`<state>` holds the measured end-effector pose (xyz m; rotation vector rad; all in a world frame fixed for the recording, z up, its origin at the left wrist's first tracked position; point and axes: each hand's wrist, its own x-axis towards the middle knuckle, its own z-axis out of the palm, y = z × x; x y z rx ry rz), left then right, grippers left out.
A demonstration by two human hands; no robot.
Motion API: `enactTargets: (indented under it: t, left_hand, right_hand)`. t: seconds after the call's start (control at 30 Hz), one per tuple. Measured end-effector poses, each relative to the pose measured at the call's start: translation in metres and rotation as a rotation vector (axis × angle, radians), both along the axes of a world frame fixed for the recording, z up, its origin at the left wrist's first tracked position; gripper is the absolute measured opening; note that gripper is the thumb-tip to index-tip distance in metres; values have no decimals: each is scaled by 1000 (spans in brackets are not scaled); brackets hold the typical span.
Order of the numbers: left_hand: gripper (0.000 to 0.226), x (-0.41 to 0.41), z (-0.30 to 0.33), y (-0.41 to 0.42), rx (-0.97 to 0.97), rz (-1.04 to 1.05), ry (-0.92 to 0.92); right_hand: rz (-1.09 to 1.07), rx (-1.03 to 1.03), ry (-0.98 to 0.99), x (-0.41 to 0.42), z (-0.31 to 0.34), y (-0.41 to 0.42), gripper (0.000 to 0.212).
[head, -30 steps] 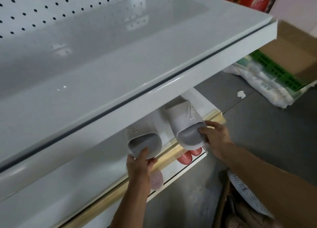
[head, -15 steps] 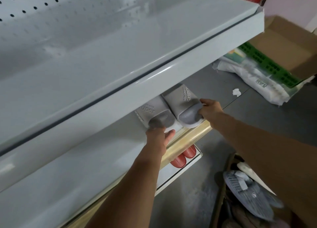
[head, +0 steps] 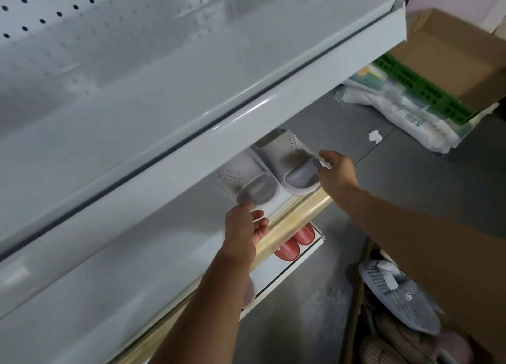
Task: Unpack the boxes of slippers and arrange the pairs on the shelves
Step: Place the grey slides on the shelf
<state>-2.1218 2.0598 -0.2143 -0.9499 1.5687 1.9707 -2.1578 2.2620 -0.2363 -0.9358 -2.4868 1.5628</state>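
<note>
Grey foam slippers, one pair, sit side by side and touching on the middle shelf (head: 115,257), heels toward the gold-coloured front rail (head: 295,221), toes hidden under the shelf above. Left hand (head: 243,235): thumb tip touches the heel rim of the left slipper (head: 246,184); the other fingers hang loosely curled below the heel, over the rail, and grasp nothing. Right hand (head: 336,172): thumb and fingertips rest against the outer heel edge of the right slipper (head: 290,163); contact plainly seen, but whether it is a pinch or only a touch I cannot tell. Left slipper strap carries raised lettering, read upside down from this view; right slipper strap has small perforations. Both forearms reach in from the lower right. Upper shelf (head: 191,95), white metal with a dark strip along its front lip, overhangs the pair; a perforated back panel (head: 54,15) stands behind it. Below the rail, a lower shelf (head: 276,270) holds a red pair of slippers (head: 295,243), heels outward, just under the left hand. Floor is grey. On it, far right: an open cardboard box (head: 451,51), a green plastic grid (head: 421,89) and white plastic-wrapped bundles (head: 397,114), plus a scrap of white paper (head: 374,137). Lower right, another carton (head: 356,309) holds grey striped slippers (head: 399,298) and beige ones, blurred.
</note>
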Motion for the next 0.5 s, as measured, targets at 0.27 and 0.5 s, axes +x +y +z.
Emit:
enactTargets:
  t: [0.27,0.5]
  left_hand:
    - [10,57,7,-24,12,-108,-23]
    - [11,113,18,-45,48,-234,16]
  right_hand:
    - [-125,-212,107,83,12,-41,34]
    - [-148,-302,73,172,32,-84,34]
